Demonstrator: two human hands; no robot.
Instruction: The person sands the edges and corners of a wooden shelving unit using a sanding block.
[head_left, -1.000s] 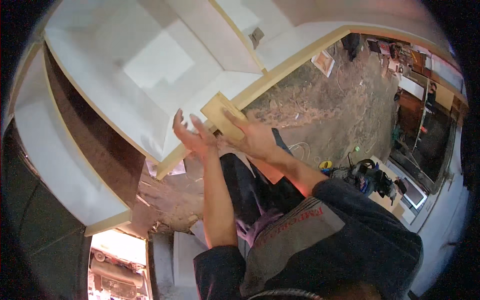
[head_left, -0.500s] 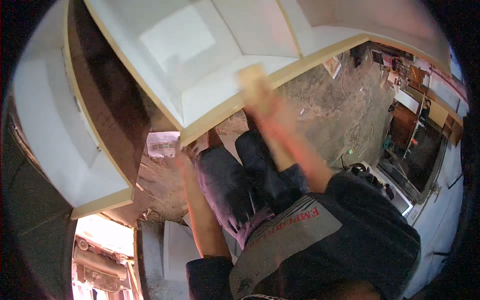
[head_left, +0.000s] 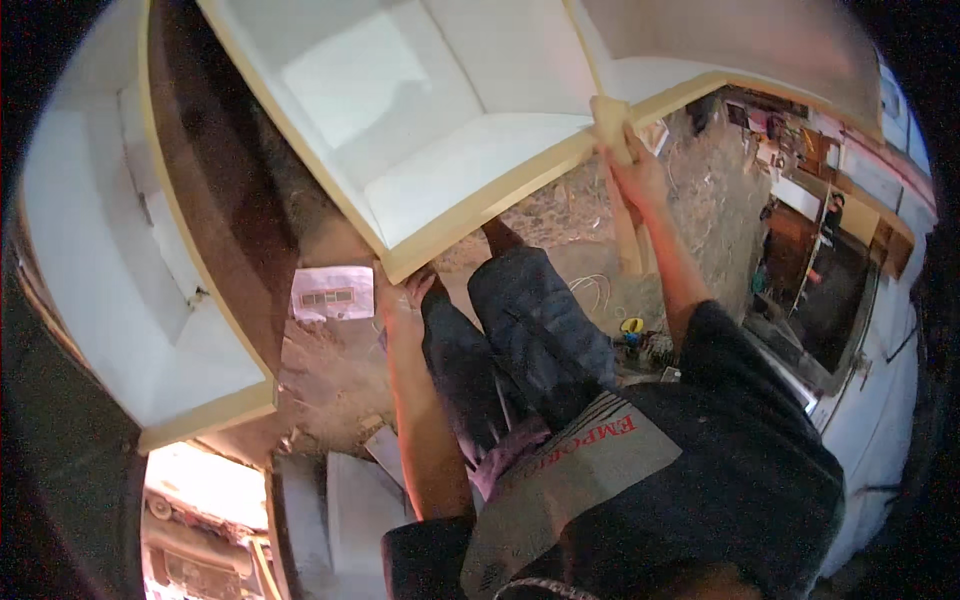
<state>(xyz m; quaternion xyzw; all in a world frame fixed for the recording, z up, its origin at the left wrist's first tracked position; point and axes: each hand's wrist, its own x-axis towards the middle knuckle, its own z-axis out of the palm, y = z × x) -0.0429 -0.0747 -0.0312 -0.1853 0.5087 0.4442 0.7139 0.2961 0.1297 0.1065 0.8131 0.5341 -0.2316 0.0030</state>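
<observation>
A large white-lined cabinet (head_left: 440, 150) with pale wood edging (head_left: 500, 205) fills the upper middle. My right hand (head_left: 640, 175) is closed on a tan strip (head_left: 628, 235) at the cabinet's front edge. The strip's blocky upper end lies against the edging, and a long tail hangs below my fingers. I cannot tell whether it is sandpaper or thin wood. At the near left corner of the same cabinet, my left hand (head_left: 415, 285) grips the edging from below, its fingers partly hidden.
A second white-lined cabinet (head_left: 150, 250) stands to the left, past a dark gap. On the dirt floor lies a printed sheet (head_left: 333, 293). White panels (head_left: 360, 500) lean at lower left near a bright opening. A yellow object (head_left: 632, 325) and clutter sit at right.
My right hand has moved right along the cabinet's edging with the tan strip. My left hand has stayed at the corner. The view has shifted slightly.
</observation>
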